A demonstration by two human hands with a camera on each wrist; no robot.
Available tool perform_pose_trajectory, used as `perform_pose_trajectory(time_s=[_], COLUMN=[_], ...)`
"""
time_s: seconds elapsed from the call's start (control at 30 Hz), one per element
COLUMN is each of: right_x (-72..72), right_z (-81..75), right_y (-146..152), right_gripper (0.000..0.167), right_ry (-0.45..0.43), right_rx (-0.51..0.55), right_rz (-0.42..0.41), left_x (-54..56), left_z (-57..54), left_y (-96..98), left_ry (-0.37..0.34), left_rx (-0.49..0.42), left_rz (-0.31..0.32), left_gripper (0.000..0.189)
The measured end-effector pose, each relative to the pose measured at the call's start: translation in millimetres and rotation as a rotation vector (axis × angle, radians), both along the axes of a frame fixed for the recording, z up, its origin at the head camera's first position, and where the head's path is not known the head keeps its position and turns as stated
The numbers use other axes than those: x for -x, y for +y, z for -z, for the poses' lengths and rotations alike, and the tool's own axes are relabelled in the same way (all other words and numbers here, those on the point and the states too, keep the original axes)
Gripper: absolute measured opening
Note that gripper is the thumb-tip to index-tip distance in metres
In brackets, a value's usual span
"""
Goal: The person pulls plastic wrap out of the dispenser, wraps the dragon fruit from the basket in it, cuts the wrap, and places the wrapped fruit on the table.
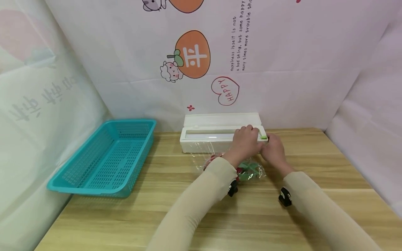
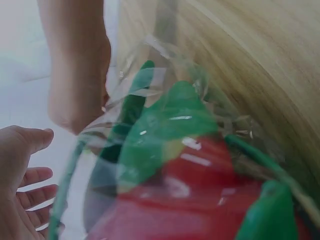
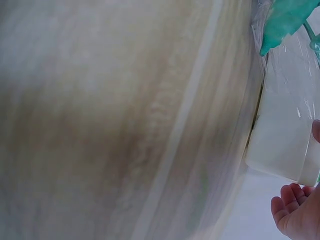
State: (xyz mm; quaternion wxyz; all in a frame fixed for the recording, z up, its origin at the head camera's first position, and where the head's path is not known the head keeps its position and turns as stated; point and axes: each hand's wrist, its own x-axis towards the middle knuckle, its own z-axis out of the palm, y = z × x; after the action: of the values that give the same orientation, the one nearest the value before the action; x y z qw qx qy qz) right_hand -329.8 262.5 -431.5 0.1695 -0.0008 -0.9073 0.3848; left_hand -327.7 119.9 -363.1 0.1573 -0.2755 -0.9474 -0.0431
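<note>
Left hand (image 1: 246,142) on white rectangular plastic dispenser (image 1: 204,147), fingers apart, likely steadying it. Right hand (image 1: 274,149) by its small green tab (image 1: 263,137); can't tell finger grip. Red-and-green bundle (image 1: 249,168) in clear plastic film (image 1: 201,161) lies just in front.

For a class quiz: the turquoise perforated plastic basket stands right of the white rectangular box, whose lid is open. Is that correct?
No: the turquoise basket stands left, not right, of the white box, as the head view shows; the lid is open.
</note>
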Motion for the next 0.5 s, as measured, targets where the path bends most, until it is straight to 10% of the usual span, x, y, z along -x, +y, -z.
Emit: perform_pose_trajectory(time_s=[0.5], right_x=[-1.2], right_z=[2.3], right_y=[-0.8], right_gripper=[0.043], right_ry=[0.076], right_rx=[-0.040], right_rz=[0.024], left_x=[15.1], left_z=[16.3], left_y=[15.7], left_ry=[0.085], left_rx=[0.057], left_rz=[-0.013], left_gripper=[0.028])
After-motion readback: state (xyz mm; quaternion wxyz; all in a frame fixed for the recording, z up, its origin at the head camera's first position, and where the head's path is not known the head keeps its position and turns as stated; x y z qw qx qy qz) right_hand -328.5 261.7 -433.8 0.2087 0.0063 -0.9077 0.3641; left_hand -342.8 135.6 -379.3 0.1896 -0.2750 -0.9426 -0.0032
